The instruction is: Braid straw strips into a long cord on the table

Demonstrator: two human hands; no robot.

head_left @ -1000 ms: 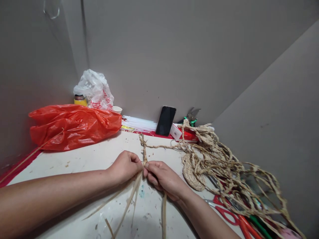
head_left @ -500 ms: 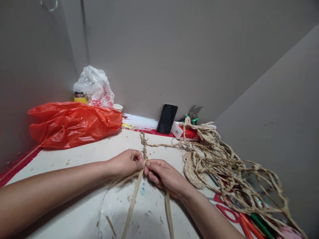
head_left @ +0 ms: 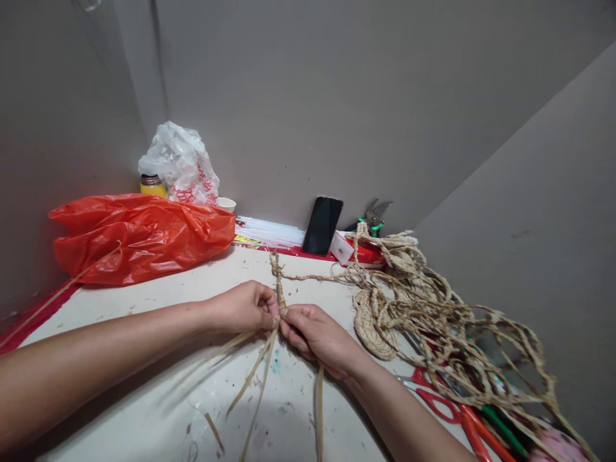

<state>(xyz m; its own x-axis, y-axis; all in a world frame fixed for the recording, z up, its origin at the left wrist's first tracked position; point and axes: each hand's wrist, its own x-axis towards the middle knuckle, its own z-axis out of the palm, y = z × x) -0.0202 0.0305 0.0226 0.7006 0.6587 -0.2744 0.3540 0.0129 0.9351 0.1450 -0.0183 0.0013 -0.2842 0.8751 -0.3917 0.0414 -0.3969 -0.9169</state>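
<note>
Both hands meet at the lower end of a short braid [head_left: 278,282] of dry plant fibre. My left hand [head_left: 248,307] pinches fibre strands at its left side, and blurred loose ends trail from it toward the lower left. From the right, my right hand [head_left: 312,330] grips the braid's end between thumb and fingers. Flat straw-coloured strands [head_left: 262,378] fan out below the pinch onto the white tabletop [head_left: 158,359]. Another strand [head_left: 319,410] hangs down from under my right hand. The braid's top end is joined to a thin cord [head_left: 312,278] that leads right.
A tangled heap of braided cord [head_left: 433,301] covers the right side, with red-handled scissors [head_left: 437,404] beneath it. A phone [head_left: 323,226] leans on the wall beside pruning shears [head_left: 373,215]. A red plastic bag [head_left: 144,237], a white bag [head_left: 180,160] and a cup [head_left: 226,204] stand back left.
The strands below my hands have shifted: several thinner ends now spread apart beneath the pinch, and those by my left hand swing lower left. Both hands stay at the braid's end.
</note>
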